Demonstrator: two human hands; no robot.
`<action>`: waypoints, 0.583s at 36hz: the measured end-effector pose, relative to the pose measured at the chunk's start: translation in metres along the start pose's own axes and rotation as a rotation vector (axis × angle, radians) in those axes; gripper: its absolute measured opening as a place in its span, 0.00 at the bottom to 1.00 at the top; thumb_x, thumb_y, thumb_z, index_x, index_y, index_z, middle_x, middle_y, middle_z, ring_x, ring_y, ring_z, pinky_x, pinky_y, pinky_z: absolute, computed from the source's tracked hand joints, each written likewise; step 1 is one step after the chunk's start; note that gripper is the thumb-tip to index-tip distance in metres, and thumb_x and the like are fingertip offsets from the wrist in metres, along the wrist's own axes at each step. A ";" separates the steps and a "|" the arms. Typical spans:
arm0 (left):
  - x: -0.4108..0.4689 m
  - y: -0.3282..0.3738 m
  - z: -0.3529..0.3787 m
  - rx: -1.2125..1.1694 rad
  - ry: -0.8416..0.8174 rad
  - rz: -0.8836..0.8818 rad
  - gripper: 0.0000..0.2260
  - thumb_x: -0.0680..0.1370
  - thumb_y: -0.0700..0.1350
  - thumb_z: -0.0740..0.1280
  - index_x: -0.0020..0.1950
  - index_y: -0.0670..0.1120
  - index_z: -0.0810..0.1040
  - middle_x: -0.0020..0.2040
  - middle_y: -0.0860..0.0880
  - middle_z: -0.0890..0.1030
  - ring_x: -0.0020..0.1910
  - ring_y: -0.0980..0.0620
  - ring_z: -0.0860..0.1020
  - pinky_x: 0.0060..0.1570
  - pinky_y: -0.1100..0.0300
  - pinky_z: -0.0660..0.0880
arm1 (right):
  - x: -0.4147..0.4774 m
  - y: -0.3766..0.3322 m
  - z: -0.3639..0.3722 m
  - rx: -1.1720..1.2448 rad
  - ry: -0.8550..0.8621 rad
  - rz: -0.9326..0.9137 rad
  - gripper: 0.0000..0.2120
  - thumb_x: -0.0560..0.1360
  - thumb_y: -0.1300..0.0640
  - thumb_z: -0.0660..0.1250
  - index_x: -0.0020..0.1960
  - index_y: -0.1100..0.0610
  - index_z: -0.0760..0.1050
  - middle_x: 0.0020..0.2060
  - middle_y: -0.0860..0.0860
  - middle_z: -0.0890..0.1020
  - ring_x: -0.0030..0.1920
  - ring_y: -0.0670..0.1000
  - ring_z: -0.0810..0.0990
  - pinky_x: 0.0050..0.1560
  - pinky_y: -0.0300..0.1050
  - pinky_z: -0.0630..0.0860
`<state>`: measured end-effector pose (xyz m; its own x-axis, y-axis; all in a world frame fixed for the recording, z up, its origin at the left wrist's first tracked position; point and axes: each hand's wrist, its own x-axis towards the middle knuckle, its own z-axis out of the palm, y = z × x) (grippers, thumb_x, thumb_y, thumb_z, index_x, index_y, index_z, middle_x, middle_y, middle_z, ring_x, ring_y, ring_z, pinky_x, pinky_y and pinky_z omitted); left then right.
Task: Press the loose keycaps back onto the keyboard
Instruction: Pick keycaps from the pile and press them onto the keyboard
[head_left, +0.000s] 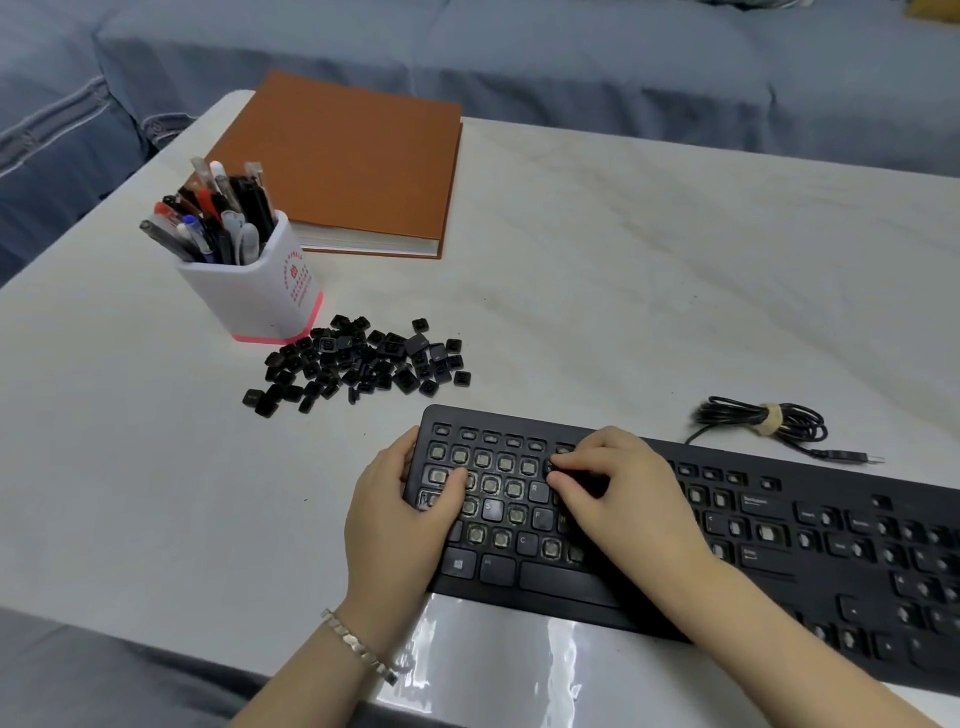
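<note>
A black keyboard (779, 561) lies at the table's near edge, with many bare switch sockets and a few caps in place. A pile of loose black keycaps (358, 361) sits on the table behind its left end. My left hand (400, 514) grips the keyboard's left end, thumb lying across the sockets and fingers curled round the edge. My right hand (618, 488) rests over the number and top letter rows, fingertips bent down and pressing on a keycap (558, 464) there; the fingers hide most of that cap.
A white pen holder (270, 291) full of pens stands left of the keycap pile. An orange-brown book (343, 161) lies behind it. The keyboard's coiled USB cable (769, 421) rests at the right. A blue sofa runs behind the table.
</note>
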<state>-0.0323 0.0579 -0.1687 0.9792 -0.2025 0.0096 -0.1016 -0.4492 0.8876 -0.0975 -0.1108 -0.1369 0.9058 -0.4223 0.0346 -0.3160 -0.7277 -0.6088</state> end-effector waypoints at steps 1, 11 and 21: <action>0.000 0.000 0.000 -0.002 0.000 -0.003 0.18 0.69 0.50 0.70 0.49 0.72 0.69 0.46 0.66 0.78 0.46 0.65 0.77 0.43 0.67 0.71 | 0.000 0.000 0.000 0.005 0.002 -0.003 0.07 0.71 0.54 0.69 0.49 0.52 0.82 0.41 0.44 0.75 0.49 0.46 0.74 0.48 0.35 0.65; 0.000 0.001 0.000 0.026 -0.002 -0.004 0.17 0.69 0.52 0.69 0.49 0.74 0.69 0.47 0.69 0.77 0.47 0.67 0.75 0.40 0.75 0.68 | -0.015 0.003 0.008 -0.204 0.199 -0.277 0.05 0.64 0.64 0.76 0.39 0.61 0.82 0.39 0.54 0.81 0.38 0.56 0.80 0.34 0.46 0.78; 0.000 0.001 0.001 0.018 0.002 -0.006 0.18 0.69 0.52 0.69 0.48 0.74 0.69 0.45 0.66 0.78 0.46 0.65 0.76 0.43 0.68 0.71 | -0.008 0.004 0.005 -0.030 0.149 -0.235 0.07 0.62 0.67 0.76 0.39 0.59 0.83 0.37 0.50 0.83 0.41 0.50 0.81 0.49 0.32 0.69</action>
<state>-0.0325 0.0570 -0.1685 0.9802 -0.1977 0.0050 -0.0985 -0.4660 0.8793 -0.1051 -0.1077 -0.1437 0.9045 -0.3130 0.2896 -0.1123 -0.8301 -0.5462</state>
